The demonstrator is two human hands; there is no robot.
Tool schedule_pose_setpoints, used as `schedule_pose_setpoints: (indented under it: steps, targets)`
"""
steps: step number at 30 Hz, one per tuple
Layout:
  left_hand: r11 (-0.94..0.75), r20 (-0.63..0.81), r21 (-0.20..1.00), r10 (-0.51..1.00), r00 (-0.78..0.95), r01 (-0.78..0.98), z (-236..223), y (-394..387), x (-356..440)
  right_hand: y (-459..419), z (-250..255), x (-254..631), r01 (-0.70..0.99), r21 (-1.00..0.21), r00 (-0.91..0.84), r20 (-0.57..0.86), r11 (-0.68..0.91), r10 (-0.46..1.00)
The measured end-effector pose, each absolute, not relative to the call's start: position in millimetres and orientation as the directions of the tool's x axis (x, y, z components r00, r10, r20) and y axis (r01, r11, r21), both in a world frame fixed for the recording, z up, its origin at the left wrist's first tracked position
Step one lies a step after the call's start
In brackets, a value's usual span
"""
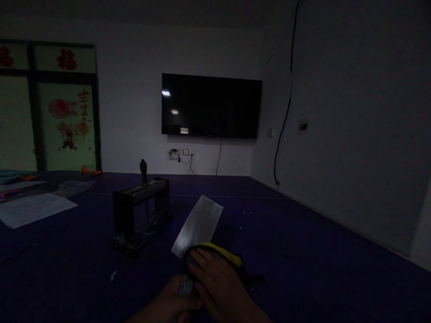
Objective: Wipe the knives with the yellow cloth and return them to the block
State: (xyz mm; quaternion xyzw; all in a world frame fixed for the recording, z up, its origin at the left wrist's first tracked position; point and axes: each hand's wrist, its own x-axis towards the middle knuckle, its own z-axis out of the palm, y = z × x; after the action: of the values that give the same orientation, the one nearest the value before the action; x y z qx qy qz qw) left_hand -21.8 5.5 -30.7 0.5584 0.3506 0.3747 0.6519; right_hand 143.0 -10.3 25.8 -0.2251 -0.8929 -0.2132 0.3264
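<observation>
A wide, rectangular metal blade, like a cleaver's (199, 224), slants up and away in front of me. Below it, my left hand (175, 301) is wrapped around its pale, patterned handle. My right hand (221, 286) lies over a yellow and black item (229, 254) near the base of the blade, fingers bent across its dark rounded edge. What kind of item it is stays unclear in the dim light, and the hand hides much of it. To the left stands a black-framed device with clear sides and a knob-topped upright handle (142, 218).
Printed paper sheets (33, 209) and small orange pieces (27, 177) lie at far left on the dark blue-purple surface (303, 268). White scraps (113, 275) are scattered about. A television (211, 106) hangs on the back wall, and a dark cable (284, 126) runs down the right wall.
</observation>
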Motion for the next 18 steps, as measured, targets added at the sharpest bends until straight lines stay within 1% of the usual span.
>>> schedule_pose_setpoints:
  steps: [2, 4, 13, 18]
  targets:
    - [0.104, -0.047, 0.99, 0.885, 0.463, -0.098, -28.6, 4.9, -20.6, -10.1, 25.8, 143.8, 0.529, 0.261, -0.683, 0.695, 0.808, 0.223]
    - [0.115, -0.056, 0.988, 0.885, 0.463, -0.099, -26.9, 4.4, -19.9, -10.1, 25.5, 144.2, 0.529, 0.26, -0.669, 0.713, 0.808, 0.209]
    - [0.184, -0.105, 0.974, 0.886, 0.451, -0.135, -27.5, 5.5, -22.1, -8.7, 17.9, 143.8, 0.54, 0.171, -0.564, 0.801, 0.824, 0.202]
    - [0.195, -0.09, 0.964, 0.881, 0.465, -0.183, -25.8, 5.4, -22.3, -7.0, 12.6, 144.1, 0.55, 0.121, -0.522, 0.822, 0.827, 0.227]
